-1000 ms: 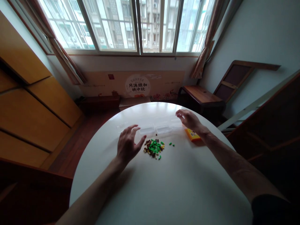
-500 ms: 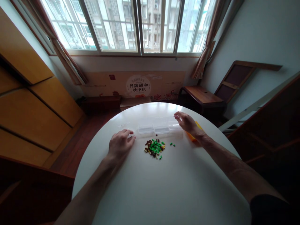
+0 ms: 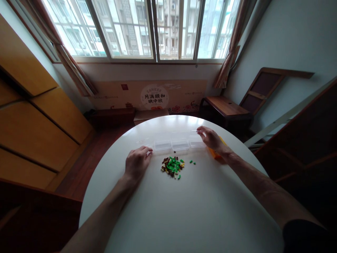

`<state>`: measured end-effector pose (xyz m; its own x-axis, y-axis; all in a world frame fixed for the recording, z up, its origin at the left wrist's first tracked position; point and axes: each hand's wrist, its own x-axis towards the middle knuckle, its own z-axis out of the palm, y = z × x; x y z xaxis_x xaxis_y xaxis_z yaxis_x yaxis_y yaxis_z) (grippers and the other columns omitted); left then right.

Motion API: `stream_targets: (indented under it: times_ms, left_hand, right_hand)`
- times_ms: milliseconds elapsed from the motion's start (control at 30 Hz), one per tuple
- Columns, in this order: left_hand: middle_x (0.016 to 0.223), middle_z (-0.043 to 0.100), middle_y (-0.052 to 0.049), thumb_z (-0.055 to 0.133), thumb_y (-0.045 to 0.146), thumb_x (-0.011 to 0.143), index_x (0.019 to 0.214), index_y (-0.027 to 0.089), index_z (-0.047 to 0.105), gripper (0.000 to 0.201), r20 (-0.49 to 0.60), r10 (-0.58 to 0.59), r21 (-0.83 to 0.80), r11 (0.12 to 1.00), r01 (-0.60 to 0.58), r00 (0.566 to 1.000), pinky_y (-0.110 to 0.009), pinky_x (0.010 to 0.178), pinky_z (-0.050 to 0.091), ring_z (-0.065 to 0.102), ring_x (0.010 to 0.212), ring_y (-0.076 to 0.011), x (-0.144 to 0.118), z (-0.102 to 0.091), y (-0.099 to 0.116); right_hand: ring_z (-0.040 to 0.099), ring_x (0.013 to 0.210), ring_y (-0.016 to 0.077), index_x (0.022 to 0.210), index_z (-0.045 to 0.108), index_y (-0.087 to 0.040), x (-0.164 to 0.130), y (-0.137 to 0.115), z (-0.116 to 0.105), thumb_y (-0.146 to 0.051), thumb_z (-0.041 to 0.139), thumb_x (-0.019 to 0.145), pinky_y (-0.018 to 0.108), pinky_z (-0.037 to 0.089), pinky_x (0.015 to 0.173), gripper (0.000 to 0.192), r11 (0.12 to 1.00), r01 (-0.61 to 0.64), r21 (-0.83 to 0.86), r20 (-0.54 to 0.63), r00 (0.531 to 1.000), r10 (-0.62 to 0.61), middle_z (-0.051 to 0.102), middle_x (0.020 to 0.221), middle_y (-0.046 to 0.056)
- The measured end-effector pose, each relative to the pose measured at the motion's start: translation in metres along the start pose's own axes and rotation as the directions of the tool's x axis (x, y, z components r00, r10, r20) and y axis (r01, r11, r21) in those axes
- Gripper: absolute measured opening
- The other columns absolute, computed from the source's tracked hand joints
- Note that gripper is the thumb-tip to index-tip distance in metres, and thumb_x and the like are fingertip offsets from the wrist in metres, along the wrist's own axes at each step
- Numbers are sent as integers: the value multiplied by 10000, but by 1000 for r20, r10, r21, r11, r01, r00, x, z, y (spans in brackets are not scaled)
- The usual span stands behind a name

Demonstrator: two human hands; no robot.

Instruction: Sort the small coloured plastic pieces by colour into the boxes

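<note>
A row of clear plastic boxes lies across the far half of the white table. My left hand is at the row's left end, fingers curled together, with the fingertips against the clear edge there. At the right end, my right hand pinches a thin clear edge between thumb and fingers; whether it belongs to a box or a lid is hard to tell. Nearer me lies a pile of small green, brown and yellow building bricks. A few green bricks are scattered to its right, and one dark piece sits by the boxes.
An orange-yellow object lies partly hidden beneath my right wrist. The round white table has its far edge toward a window. Beyond it stand a wooden chair at the right and wooden cabinets at the left.
My left hand has moved slightly forward, and its spread fingers have closed at the left end of the clear boxes. My right hand stays nearly in place; the brick pile looks unchanged.
</note>
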<state>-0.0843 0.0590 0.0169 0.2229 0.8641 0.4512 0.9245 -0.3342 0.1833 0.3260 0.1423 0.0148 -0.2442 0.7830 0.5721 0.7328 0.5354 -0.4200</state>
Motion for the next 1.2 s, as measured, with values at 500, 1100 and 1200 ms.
stream_targets:
  times_ms: [500, 1100, 1200]
  left_hand:
    - [1262, 813, -91, 601, 346, 1055, 1180, 229, 777, 245, -64, 43, -1, 999, -43, 997, -472, 996, 529, 757, 1106, -322, 4, 5, 7]
    - [1301, 784, -89, 672, 471, 1053, 1212, 238, 745, 291, -161, 174, -189, 961, -204, 971, -485, 1088, 497, 722, 1202, -312, 2, -3, 35]
    - [1351, 762, -111, 729, 530, 1013, 1317, 246, 707, 416, -94, 282, -290, 910, -297, 955, -489, 1090, 514, 708, 1241, -328, -1, -3, 45]
  right_hand:
    - [654, 1300, 475, 1565, 510, -137, -67, 9, -35, -688, 762, 873, 617, 532, 1103, 920, 884, -339, -322, -54, 939, 341, 627, 1492, 261]
    - [722, 1218, 376, 1486, 589, -219, -99, -29, -101, -418, 864, 780, 508, 592, 1083, 784, 974, -207, -90, 265, 938, 224, 711, 1380, 156]
    - [719, 1245, 364, 1536, 557, -239, -88, -61, -91, -374, 867, 791, 500, 605, 1086, 818, 994, -106, 30, 311, 946, 91, 694, 1427, 150]
